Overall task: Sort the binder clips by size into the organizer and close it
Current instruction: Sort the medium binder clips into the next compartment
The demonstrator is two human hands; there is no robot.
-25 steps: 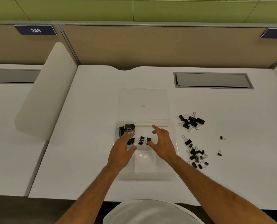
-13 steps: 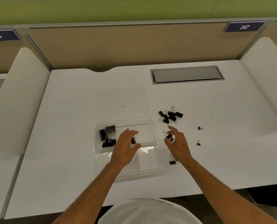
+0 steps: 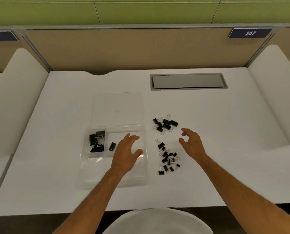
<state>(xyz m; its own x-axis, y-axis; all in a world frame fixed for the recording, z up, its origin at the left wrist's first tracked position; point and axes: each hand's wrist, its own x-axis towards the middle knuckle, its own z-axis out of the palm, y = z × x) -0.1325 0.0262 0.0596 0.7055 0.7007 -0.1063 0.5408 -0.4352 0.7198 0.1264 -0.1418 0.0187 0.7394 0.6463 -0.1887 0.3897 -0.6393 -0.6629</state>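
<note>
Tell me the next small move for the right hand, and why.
Probably reach forward to the medium clips and pick one up. The right hand hangs open and empty just near them, while the left hand rests over the clear organizer. Large clips already sit in its far-left compartment; two loose piles, including the small clips, remain on the desk.

The organizer (image 3: 113, 179) lay under the left hand (image 3: 126, 155), its lid (image 3: 118, 102) beyond. Large clips (image 3: 97, 143) sat left of that hand. Between the hands lay small clips (image 3: 167, 157); medium clips (image 3: 165, 124) lay beyond-left of the right hand (image 3: 192, 144).
</note>
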